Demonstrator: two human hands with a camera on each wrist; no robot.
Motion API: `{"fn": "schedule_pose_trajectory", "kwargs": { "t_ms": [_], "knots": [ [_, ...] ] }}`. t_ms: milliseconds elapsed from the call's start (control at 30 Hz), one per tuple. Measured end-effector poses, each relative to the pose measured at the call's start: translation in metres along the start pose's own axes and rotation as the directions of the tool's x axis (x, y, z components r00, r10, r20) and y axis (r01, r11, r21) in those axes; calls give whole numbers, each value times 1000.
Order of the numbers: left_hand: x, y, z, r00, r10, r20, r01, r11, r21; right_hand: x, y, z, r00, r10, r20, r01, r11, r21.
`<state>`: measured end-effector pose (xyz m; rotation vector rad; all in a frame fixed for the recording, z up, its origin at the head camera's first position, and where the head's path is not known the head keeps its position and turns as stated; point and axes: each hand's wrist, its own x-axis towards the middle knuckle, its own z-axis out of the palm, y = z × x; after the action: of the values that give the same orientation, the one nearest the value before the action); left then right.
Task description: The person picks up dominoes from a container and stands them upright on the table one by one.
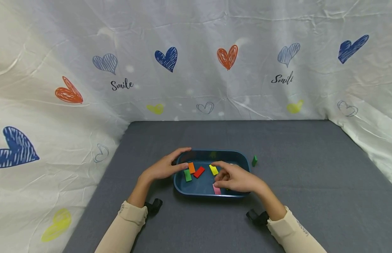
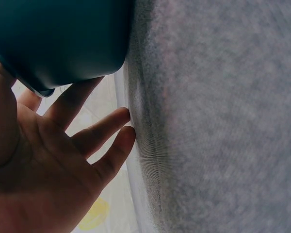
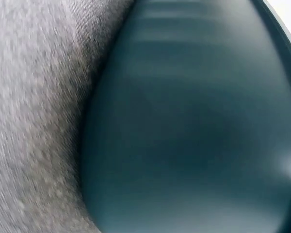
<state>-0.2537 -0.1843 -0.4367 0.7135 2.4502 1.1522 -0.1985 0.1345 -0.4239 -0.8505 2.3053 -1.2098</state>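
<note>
Evidently the blue tray (image 1: 200,186) gathers our loose pieces, and our left hand (image 1: 162,168) lies loosely spread at its left end, thumb over the rim, probably steadying it. Our right hand (image 1: 235,177) bends over the tray's right half, index finger stretched, others curled; whether it grips anything, we cannot tell. Inside the tray, the yellow block (image 1: 214,171) lies by that index fingertip, the pink block (image 1: 216,190) at the thumb.

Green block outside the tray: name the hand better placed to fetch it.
Right hand, likely: it's nearer the green block; the left hand is at the opposite end of the tray.
</note>
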Motion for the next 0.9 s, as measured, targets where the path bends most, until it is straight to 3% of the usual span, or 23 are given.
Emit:
{"fn": "schedule_pose_trajectory", "kwargs": {
  "t_ms": [167, 433, 667, 900],
  "knots": [
    [0, 2, -1, 1000, -3, 1, 3, 1000, -3, 2, -1, 5, 1000, -23, 14, 23, 999, 24],
    [-1, 2, 0, 1000, 3, 0, -3, 1000, -6, 4, -1, 7, 987, -66, 149, 44, 988, 148],
    [-1, 2, 0, 1000, -1, -1, 1, 1000, 0, 3, 0, 5, 993, -53, 105, 39, 990, 132],
    [-2, 4, 0, 1000, 7, -3, -7, 1000, 7, 3, -1, 8, 986, -10, 165, -7, 995, 102]
  ]
}}
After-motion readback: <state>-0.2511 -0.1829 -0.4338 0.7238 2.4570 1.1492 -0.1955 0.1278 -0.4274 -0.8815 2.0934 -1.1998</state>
